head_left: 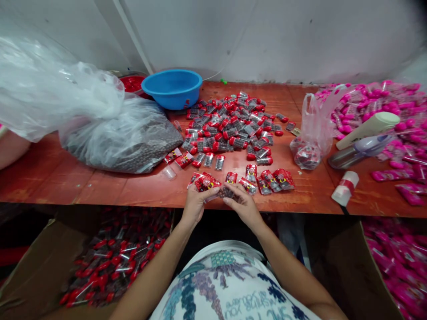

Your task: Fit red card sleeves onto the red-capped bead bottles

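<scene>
Left hand (196, 203): closed on a small bunch of red sleeves (207, 182), thumb on top, we guessed to keep them fanned and easy to pick from. Right hand (243, 205): fingertips pinched narrow on a clear tube (227, 193) of dark pellets, held between both hands, low over the near edge of the table (100, 186). At 1 o'clock from the hands we saw a row of red packets (271, 180) lying flat, close by. At 12, the main heap of red-capped tubes (230, 126), likely parked within arm's reach. At 10, a big clear bag of pellets (126, 144); at 11 behind it, a blue basin (171, 88). At 2, a small plastic bag (308, 142). At 3, a handheld device (363, 140) and pink packets (383, 104), well apart, kept to their own side, we reckoned. At 8, under the table, a cardboard box (40, 266) with more red-capped pieces inside.
</scene>
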Demonstrator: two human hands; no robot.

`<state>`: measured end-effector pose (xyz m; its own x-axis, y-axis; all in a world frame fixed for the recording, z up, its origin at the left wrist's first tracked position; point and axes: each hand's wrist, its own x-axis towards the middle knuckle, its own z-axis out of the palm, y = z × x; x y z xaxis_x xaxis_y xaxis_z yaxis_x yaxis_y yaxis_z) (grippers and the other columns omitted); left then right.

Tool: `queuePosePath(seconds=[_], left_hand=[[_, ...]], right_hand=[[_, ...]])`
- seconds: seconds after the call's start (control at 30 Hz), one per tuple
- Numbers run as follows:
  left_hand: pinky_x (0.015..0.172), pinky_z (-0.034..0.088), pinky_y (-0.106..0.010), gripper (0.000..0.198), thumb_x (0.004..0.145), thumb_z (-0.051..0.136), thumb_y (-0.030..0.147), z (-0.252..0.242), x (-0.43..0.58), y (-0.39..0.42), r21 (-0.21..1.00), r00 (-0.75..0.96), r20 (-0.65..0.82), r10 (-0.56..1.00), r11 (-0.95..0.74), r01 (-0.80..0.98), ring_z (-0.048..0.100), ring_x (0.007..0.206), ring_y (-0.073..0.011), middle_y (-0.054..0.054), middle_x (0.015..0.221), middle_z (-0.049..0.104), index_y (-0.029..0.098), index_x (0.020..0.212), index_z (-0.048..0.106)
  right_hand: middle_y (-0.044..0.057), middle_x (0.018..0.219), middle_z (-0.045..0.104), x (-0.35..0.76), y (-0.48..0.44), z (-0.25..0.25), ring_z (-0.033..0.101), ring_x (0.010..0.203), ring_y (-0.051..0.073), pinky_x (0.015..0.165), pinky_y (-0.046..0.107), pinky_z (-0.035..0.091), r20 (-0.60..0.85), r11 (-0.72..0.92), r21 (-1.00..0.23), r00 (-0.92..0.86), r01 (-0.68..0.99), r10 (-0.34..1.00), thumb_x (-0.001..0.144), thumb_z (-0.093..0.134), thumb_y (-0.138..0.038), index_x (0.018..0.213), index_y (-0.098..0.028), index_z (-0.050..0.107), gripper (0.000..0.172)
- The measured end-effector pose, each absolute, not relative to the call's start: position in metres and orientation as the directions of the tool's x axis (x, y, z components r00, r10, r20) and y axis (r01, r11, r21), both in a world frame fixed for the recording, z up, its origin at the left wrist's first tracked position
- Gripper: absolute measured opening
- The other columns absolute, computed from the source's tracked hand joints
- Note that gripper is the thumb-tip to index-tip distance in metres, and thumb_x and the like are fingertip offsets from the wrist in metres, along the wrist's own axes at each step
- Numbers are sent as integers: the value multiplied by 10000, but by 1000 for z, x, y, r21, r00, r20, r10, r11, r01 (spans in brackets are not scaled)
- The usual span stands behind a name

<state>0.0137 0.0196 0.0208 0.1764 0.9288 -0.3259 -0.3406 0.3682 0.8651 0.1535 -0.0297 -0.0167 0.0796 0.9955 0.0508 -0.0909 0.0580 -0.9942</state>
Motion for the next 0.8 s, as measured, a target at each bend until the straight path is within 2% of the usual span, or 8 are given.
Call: queuePosePath(seconds=[0.17, 0.23, 0.3, 0.37, 0.47, 0.6, 0.73, 0.8], left_hand=[[704, 530, -273, 331, 554, 824, 156, 16, 22, 16, 860, 226, -347, 910, 405, -311, 661, 699, -155, -25, 788, 715, 137, 846, 669], [711, 529, -279, 328, 573, 817, 171, 15, 23, 17, 845, 225, -349, 910, 409, -344, 661, 710, -156, -27, 804, 716, 140, 861, 663], [720, 527, -282, 327, 578, 816, 181, 14, 23, 17, 834, 210, -346, 914, 402, -376, 657, 713, -153, -27, 807, 713, 139, 863, 660], [706, 524, -275, 321, 565, 822, 178, 12, 23, 17, 835, 208, -341, 917, 397, -380, 650, 695, -149, -26, 781, 705, 131, 837, 658], [669, 519, -262, 289, 566, 820, 175, 10, 27, 14, 833, 248, -347, 904, 419, -361, 641, 669, -145, -20, 745, 693, 126, 797, 653], [721, 526, -282, 305, 576, 813, 162, 9, 33, 11, 799, 313, -396, 863, 492, -346, 662, 731, -164, -42, 814, 718, 125, 843, 670], [757, 531, -312, 442, 520, 832, 128, 4, 38, 11, 750, 358, -489, 795, 593, -292, 677, 758, -184, -67, 871, 729, 127, 932, 670], [717, 537, -313, 451, 493, 842, 138, -4, 40, 13, 755, 347, -524, 778, 612, -235, 669, 691, -176, -64, 812, 722, 113, 906, 663]], right_hand=[[37, 1220, 513, 153, -31, -28, 569, 1031, 191, 910, 341, 486, 32, 51, -992, 158, -118, 987, 764, 695, -292, 1294, -346, 524, 560], [35, 1321, 454, 156, -32, -29, 563, 1069, 199, 893, 339, 500, 15, 43, -985, 165, -165, 986, 755, 702, -289, 1324, -365, 479, 616], [25, 1348, 451, 161, -33, -28, 532, 1138, 213, 922, 349, 483, 21, 44, -986, 139, -162, 990, 755, 702, -285, 1304, -362, 504, 589], [25, 1264, 532, 166, -34, -26, 527, 1144, 214, 958, 356, 454, 32, 46, -992, 118, -118, 992, 759, 698, -283, 1226, -329, 585, 482], [17, 1020, 627, 168, -34, -27, 600, 925, 179, 858, 321, 489, 1, 15, -997, 165, -80, 986, 734, 720, -286, 1092, -277, 663, 363], [-11, 827, 615, 167, -38, -32, 572, 711, 135, 672, 257, 496, -77, -46, -991, 256, -126, 964, 689, 749, -298, 1039, -242, 669, 363], [-37, 697, 584, 172, -44, -34, 549, 625, 128, 625, 252, 494, -142, -92, -981, 311, -170, 940, 702, 728, -326, 1051, -219, 648, 374], [-21, 743, 611, 179, -47, -35, 564, 652, 141, 651, 265, 500, -96, -77, -995, 375, -66, 922, 725, 710, -346, 1064, -219, 642, 368]])
